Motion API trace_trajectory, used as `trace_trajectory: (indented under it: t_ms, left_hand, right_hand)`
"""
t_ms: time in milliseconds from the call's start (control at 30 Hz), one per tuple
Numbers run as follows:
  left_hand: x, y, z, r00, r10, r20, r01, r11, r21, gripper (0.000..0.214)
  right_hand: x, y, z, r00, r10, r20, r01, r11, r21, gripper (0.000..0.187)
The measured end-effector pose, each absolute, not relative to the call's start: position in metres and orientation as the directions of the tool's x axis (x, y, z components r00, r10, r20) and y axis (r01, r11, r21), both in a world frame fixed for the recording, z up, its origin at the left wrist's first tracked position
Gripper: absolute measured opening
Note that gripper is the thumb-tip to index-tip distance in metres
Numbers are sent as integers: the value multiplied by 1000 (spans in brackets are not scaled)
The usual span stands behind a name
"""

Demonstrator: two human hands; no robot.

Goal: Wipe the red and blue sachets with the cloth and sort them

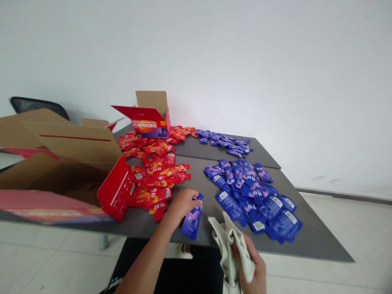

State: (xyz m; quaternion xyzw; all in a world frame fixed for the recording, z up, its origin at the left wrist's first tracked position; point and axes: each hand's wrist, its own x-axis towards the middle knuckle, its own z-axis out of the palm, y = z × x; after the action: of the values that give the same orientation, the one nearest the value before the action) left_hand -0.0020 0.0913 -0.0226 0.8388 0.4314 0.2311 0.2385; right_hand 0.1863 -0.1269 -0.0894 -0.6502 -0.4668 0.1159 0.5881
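Note:
My left hand [183, 204] grips the top of a blue foil sachet [192, 220], holding it upright just above the grey table [196, 228]. A large spread of blue sachets [251, 196] lies to the right of that hand, and red sachets [153, 179] lie to its left, with the nearest a short distance from my fingers. My right hand [252, 261] is closed on a crumpled pale cloth [231, 245] at the table's near edge.
An opened red-and-cardboard carton [147, 120] stands at the far side among more red sachets, and a smaller blue heap [225, 143] lies beyond. A large open cardboard box [55, 163] overhangs the left edge. A dark chair back [36, 105] shows behind it.

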Motion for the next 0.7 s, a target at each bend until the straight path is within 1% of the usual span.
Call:
trace_trajectory:
  t_ms: [67,167,233,333,533,600,700]
  left_hand:
    - [-6,91,-11,508,829,232,566,-525,636,16]
    - [-16,79,8,470,814,341,481,-561,674,15]
    - [-26,67,14,478,761,439,377,-629,680,15]
    - [-42,50,9,526,654,544,246,-729,639,16]
    - [-61,29,-18,595,567,570,282,-811,513,27]
    - [-63,23,-21,627,564,537,298,-811,504,31]
    - [-67,15,-25,661,589,465,320,-782,536,39]
  right_hand:
    - [188,-127,-90,525,747,408,476,139,-868,33]
    - [191,-127,-92,518,759,395,473,131,-871,31]
    - [192,-128,-94,514,772,375,470,112,-876,31]
    - [193,-129,-97,511,784,352,455,100,-885,32]
    - [191,-128,-95,518,789,331,418,104,-903,32]
    - [191,-128,-93,516,789,332,417,107,-903,32]
    - [190,-129,-91,515,785,344,424,115,-898,32]
